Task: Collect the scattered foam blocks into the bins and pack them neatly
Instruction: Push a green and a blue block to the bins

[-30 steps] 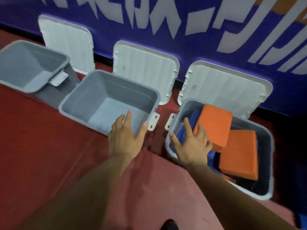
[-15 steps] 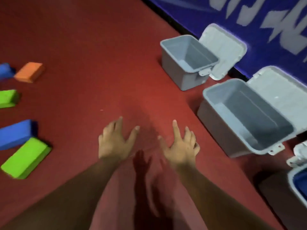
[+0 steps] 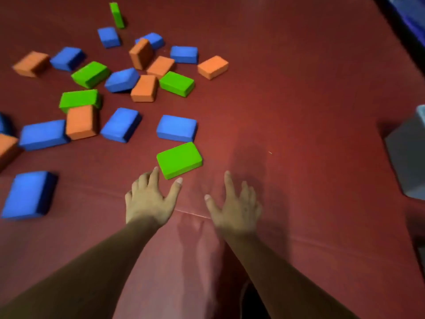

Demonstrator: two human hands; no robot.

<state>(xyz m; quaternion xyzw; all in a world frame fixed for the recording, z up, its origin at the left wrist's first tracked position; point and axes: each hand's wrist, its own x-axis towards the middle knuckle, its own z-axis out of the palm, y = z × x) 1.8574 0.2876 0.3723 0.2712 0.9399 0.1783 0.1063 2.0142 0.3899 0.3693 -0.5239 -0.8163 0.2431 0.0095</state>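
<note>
Several blue, orange and green foam blocks lie scattered over the red floor at the upper left. The nearest is a green block (image 3: 179,159), lying flat just beyond the fingertips of my left hand (image 3: 150,199). A blue block (image 3: 176,128) lies right behind it, and a larger blue block (image 3: 28,194) sits at the left. My right hand (image 3: 234,207) hovers to the right of the green block, apart from it. Both hands are empty with fingers spread. Only a corner of one grey bin (image 3: 408,157) shows at the right edge.
The red mat (image 3: 299,88) stretches bare between the block pile and the grey bin. A seam in the mat runs under my hands. The dark base of the blue wall (image 3: 411,24) crosses the top right corner.
My view has swung left from the bins to the pile of blocks. Both hands left the bins and now reach over the floor, empty, close to the green block.
</note>
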